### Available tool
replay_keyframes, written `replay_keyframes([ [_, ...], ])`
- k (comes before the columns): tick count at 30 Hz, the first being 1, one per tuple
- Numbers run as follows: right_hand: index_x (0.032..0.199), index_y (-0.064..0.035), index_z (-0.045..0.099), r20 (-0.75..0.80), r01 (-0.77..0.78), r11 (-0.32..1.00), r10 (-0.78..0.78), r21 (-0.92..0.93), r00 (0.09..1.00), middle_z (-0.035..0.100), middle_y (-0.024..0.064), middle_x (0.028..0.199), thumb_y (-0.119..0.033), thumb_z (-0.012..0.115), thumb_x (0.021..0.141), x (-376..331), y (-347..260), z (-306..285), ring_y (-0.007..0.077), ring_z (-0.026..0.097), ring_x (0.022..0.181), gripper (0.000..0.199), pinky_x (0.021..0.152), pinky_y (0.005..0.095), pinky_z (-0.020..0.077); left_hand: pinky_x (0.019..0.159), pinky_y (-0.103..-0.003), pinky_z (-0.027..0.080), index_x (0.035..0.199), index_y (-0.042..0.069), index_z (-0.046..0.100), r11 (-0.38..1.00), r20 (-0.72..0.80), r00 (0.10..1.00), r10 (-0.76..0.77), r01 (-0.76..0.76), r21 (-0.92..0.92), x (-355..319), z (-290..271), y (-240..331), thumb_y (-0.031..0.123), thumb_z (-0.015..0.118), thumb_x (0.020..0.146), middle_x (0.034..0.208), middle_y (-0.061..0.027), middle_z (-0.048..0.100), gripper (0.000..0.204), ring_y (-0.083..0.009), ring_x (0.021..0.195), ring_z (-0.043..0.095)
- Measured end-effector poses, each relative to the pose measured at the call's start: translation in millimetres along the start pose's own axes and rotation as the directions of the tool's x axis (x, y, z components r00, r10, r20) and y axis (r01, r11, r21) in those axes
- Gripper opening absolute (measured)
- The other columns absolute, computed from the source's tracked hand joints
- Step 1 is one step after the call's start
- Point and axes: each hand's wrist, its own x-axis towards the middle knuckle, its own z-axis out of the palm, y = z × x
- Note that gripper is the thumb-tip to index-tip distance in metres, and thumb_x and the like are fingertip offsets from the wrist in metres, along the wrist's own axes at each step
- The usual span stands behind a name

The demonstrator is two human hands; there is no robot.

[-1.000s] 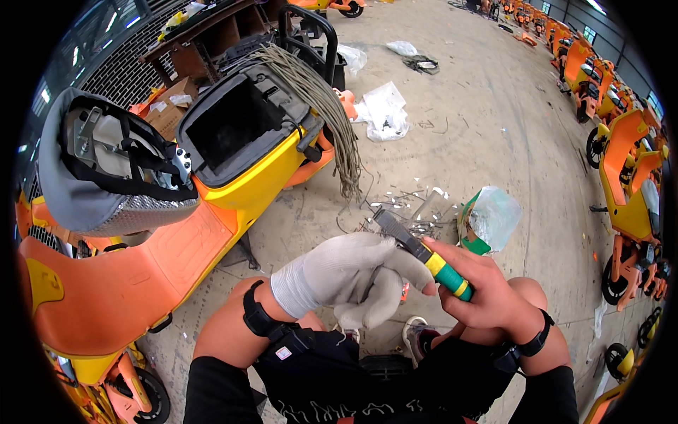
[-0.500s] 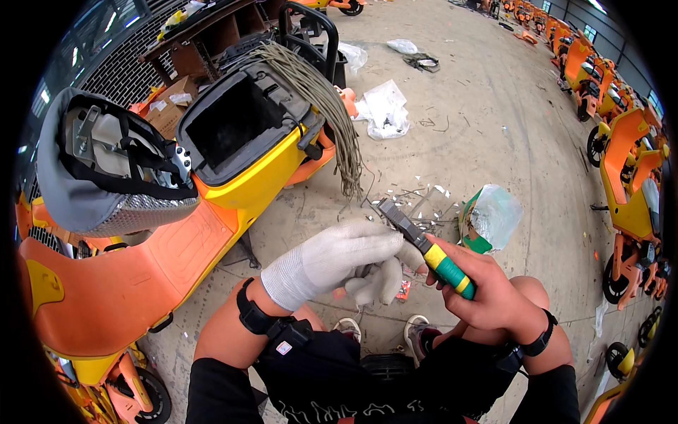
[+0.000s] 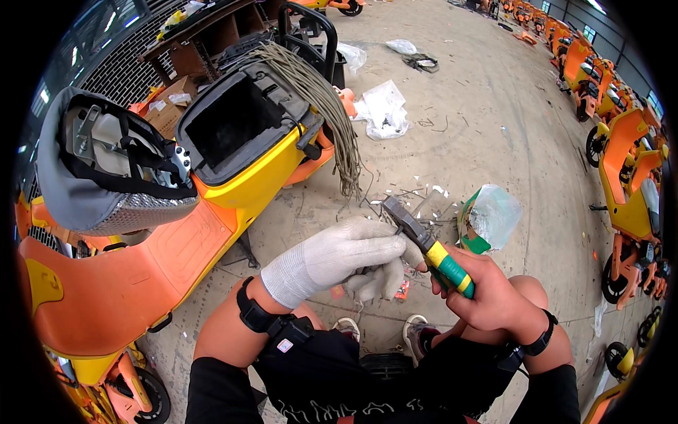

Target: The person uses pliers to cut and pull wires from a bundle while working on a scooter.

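Note:
A pair of pliers with green and yellow handles is gripped in my bare right hand. Its dark metal jaws point up and to the left, just beyond my left fingertips. My left hand wears a whitish knit glove. The left fingers are bent and pressed together right beside the pliers' head. Whatever they pinch is too small or too hidden to make out.
On the left stands an orange and yellow scooter, its grey seat tipped up beside a dark storage box. A bundle of cords hangs over it. Debris and a plastic bag lie on the floor; more scooters line the right.
The pliers have shifted slightly to the right and turned a little, with more of the lower handle showing. My left hand has barely moved.

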Motion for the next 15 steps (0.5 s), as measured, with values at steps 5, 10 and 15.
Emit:
replay_keyframes([
  [5, 0.152, -0.0018, 0.043, -0.01, 0.031, 0.999, -0.031, 0.019, 0.999, 0.062, 0.0125, 0.118, 0.01, 0.055, 0.077, 1.1, 5.1, 0.9, 0.0225, 0.066, 0.097, 0.076, 0.086, 0.0328, 0.0533, 0.045, -0.021, 0.039, 0.114, -0.007, 0.065, 1.0, -0.001, 1.0, 0.009, -0.009, 0.003, -0.3, -1.2, 0.5, 0.03, 0.049, 0.104, 0.073, -0.0092, 0.068, 0.042, -0.0098, 0.052, 0.058],
  [10, 0.152, -0.0018, 0.042, -0.027, 0.102, 0.994, -0.101, 0.036, 0.994, 0.062, 0.0121, 0.119, 0.009, 0.054, 0.076, 4.0, 7.5, 2.2, 0.0252, 0.063, 0.106, 0.078, 0.089, 0.0342, 0.0521, 0.048, -0.021, 0.041, 0.112, -0.006, 0.064, 1.0, -0.075, 0.997, 0.006, -0.004, 0.026, -0.5, -0.8, 2.8, 0.029, 0.05, 0.103, 0.072, -0.0082, 0.067, 0.038, -0.0105, 0.055, 0.059],
  [15, 0.153, -0.0024, 0.04, -0.021, 0.038, 0.983, -0.035, 0.178, 0.999, 0.064, 0.0116, 0.119, 0.009, 0.055, 0.077, 3.8, 8.8, 3.3, 0.025, 0.062, 0.107, 0.079, 0.091, 0.0341, 0.0506, 0.045, -0.021, 0.043, 0.105, -0.001, 0.065, 0.989, -0.174, 0.983, 0.065, -0.041, 0.142, 3.0, -1.6, 0.1, 0.033, 0.052, 0.105, 0.072, -0.0019, 0.065, 0.037, -0.007, 0.053, 0.058],
])
